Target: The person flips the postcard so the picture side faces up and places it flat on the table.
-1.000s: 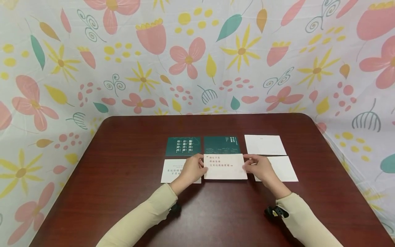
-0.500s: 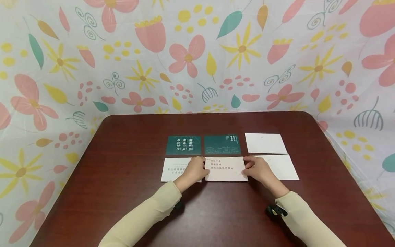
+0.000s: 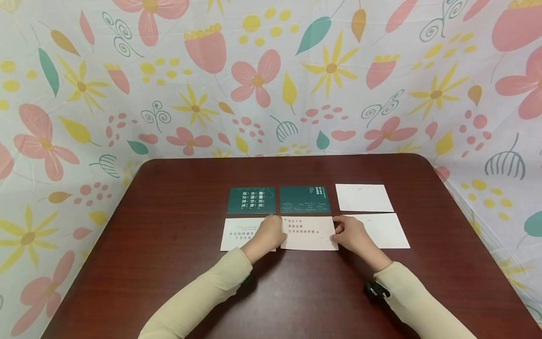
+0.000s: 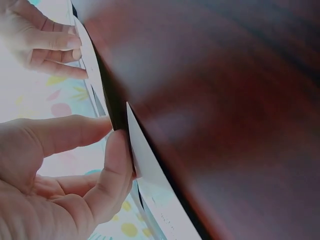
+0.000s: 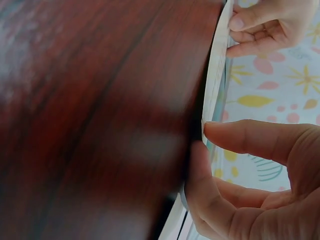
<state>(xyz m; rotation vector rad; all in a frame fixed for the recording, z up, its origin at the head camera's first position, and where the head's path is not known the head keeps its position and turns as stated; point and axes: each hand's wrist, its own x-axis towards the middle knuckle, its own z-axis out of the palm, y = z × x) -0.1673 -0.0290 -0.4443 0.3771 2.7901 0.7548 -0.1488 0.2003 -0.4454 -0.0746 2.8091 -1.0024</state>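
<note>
A pale pink postcard (image 3: 309,234) with red printed Chinese characters lies in the middle of the near row, close over the table. My left hand (image 3: 267,237) pinches its left edge; in the left wrist view the thumb (image 4: 75,134) is at the card's border. At the opposite edge, my right hand (image 3: 353,234) holds the card, its thumb (image 5: 245,135) on the border in the right wrist view. Partly under the left hand is a white printed card (image 3: 237,230). Beyond the right hand lies a blank-looking white card (image 3: 389,230).
Behind the near row are two dark green cards with white lettering, the left one (image 3: 251,207) and the middle one (image 3: 296,193), plus a white card (image 3: 364,197) at right. All lie on a reddish-brown table (image 3: 169,282) before a floral cloth (image 3: 258,117).
The pink postcard has come down and slightly nearer to the body, in line with its row, uncovering more of the green card behind. Both hands moved with it, keeping their hold.
</note>
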